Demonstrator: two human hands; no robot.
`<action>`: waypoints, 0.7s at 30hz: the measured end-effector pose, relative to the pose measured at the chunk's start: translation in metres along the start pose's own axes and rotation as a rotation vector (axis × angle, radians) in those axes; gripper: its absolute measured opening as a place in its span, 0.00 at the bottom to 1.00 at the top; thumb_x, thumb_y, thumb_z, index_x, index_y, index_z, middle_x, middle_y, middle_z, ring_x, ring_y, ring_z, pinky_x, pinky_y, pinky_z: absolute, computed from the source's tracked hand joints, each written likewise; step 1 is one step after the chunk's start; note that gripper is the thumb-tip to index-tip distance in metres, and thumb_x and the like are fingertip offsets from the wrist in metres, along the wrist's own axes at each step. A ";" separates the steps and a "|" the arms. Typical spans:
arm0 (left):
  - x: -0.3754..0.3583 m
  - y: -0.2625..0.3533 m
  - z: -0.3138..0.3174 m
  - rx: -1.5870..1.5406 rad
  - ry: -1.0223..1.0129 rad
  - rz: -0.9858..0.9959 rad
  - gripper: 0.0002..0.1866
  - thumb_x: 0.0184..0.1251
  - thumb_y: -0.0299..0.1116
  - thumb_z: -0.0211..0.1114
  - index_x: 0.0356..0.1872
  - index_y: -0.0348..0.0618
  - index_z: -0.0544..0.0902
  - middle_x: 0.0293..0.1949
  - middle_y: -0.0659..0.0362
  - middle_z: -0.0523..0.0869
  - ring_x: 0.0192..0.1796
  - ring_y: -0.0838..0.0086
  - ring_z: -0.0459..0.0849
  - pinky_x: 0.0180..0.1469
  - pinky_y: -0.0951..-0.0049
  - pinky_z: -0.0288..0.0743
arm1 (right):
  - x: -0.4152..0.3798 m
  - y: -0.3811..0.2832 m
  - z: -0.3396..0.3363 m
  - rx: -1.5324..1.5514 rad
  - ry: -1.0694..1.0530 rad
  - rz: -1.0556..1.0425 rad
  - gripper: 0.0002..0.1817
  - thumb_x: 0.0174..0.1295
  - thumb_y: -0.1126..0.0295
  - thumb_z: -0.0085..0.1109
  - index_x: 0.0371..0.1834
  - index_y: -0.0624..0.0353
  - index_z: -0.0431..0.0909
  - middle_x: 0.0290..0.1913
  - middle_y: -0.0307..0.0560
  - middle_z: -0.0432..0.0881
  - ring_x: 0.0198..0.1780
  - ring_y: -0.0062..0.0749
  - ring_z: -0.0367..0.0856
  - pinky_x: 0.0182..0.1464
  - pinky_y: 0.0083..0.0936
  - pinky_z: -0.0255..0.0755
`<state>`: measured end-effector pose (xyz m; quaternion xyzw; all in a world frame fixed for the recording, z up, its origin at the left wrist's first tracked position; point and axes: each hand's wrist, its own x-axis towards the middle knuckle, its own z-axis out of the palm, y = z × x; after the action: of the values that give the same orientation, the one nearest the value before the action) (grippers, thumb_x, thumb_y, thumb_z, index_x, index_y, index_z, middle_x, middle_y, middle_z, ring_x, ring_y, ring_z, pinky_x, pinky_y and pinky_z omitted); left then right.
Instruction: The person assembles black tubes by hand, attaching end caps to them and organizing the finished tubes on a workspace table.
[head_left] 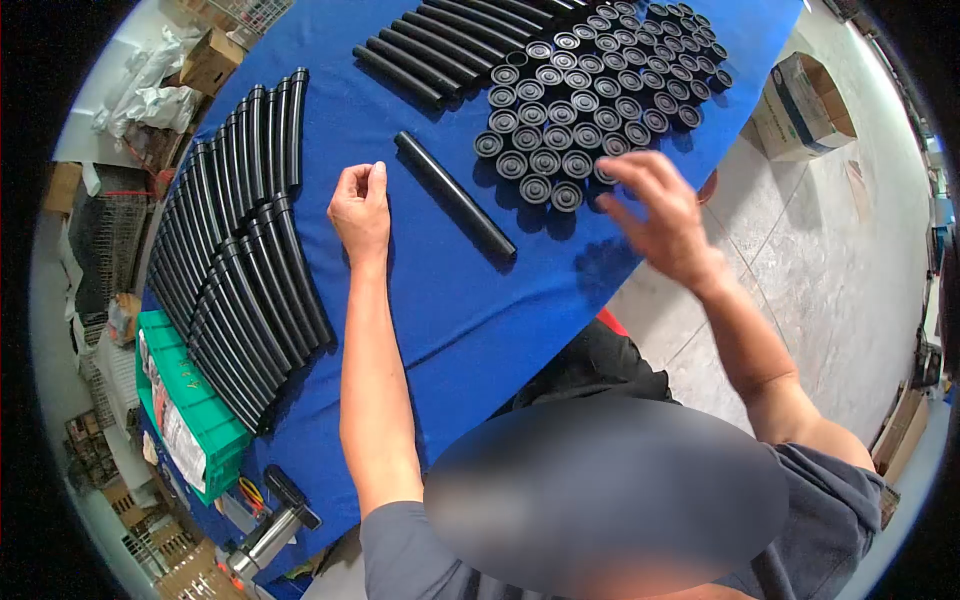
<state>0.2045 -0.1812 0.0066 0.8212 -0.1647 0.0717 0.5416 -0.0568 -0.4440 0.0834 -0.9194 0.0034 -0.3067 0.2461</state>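
Lower left of frame: green crate by the tabletop's edge. Centre-left: left hand curled into loose fist, can't tell if it grips anything. Centre-right: right hand released, fingers parted at near edge of the round black caps; contact unclear. Single black tube lies slanted between hands, upper centre. More tubes packed side by side, left; another row, top centre.

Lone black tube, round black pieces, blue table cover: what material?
Lone black tube: probably plastic, semi-gloss; soft lengthwise highlight, though coated metal possible.
Round black pieces: maybe plastic or rubber, satin; molded-looking rings.
Blue table cover: likely fabric, matte; wrinkles.
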 end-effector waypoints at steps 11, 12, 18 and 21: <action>0.000 0.006 -0.003 -0.083 -0.001 -0.023 0.10 0.69 0.34 0.71 0.36 0.36 0.85 0.27 0.62 0.86 0.29 0.82 0.82 0.32 0.77 0.76 | -0.048 -0.025 0.033 0.200 -0.118 0.322 0.15 0.62 0.72 0.69 0.49 0.63 0.75 0.40 0.51 0.77 0.35 0.40 0.81 0.38 0.34 0.77; -0.001 0.007 -0.003 -0.118 0.015 -0.037 0.10 0.69 0.34 0.71 0.36 0.36 0.85 0.27 0.63 0.86 0.28 0.82 0.82 0.32 0.77 0.76 | -0.049 -0.024 0.036 0.202 -0.125 0.336 0.15 0.62 0.72 0.69 0.49 0.63 0.75 0.40 0.51 0.77 0.35 0.40 0.81 0.38 0.34 0.76; -0.037 0.061 0.011 0.179 -0.180 -0.013 0.23 0.62 0.46 0.75 0.48 0.38 0.83 0.29 0.54 0.88 0.31 0.66 0.87 0.37 0.63 0.80 | -0.055 -0.022 0.046 0.175 -0.024 0.340 0.20 0.60 0.71 0.71 0.52 0.64 0.73 0.41 0.52 0.76 0.36 0.38 0.81 0.38 0.33 0.76; -0.055 0.086 0.021 0.499 -0.331 0.009 0.32 0.59 0.56 0.72 0.58 0.47 0.76 0.36 0.46 0.90 0.42 0.47 0.90 0.45 0.48 0.81 | -0.045 -0.024 0.042 0.165 0.014 0.314 0.24 0.59 0.69 0.73 0.53 0.64 0.72 0.44 0.55 0.76 0.39 0.44 0.81 0.40 0.37 0.77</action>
<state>0.1220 -0.2205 0.0561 0.9289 -0.2314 -0.0224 0.2883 -0.0734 -0.3971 0.0395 -0.8822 0.1233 -0.2702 0.3655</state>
